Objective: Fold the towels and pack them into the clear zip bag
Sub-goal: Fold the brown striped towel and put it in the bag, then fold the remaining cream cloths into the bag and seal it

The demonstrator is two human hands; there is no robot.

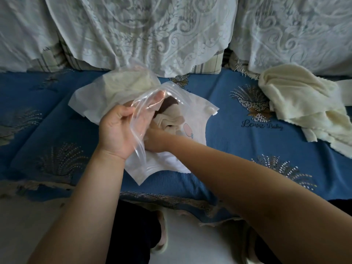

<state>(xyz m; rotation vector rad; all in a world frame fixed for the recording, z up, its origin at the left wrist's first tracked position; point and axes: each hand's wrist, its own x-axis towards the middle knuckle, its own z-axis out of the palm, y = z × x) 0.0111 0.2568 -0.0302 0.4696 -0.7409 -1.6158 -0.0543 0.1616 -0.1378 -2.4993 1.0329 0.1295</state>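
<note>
A clear zip bag (198,113) lies on the blue sofa seat, its mouth facing me. My left hand (122,128) pinches the upper lip of the mouth and lifts it. My right hand (154,141) reaches inside the bag, closed around a beige towel (169,121) with a dark brown part; its fingers are mostly hidden by the plastic and cloth. A pale cream towel (125,82) sits deeper in the bag at its far end. White fabric shows under my right wrist inside the bag.
A loose cream towel (304,103) lies crumpled on the seat at the right. Lace-covered cushions (152,35) stand along the back. The blue seat cover (238,145) ends at a fringed front edge (171,201) near my legs.
</note>
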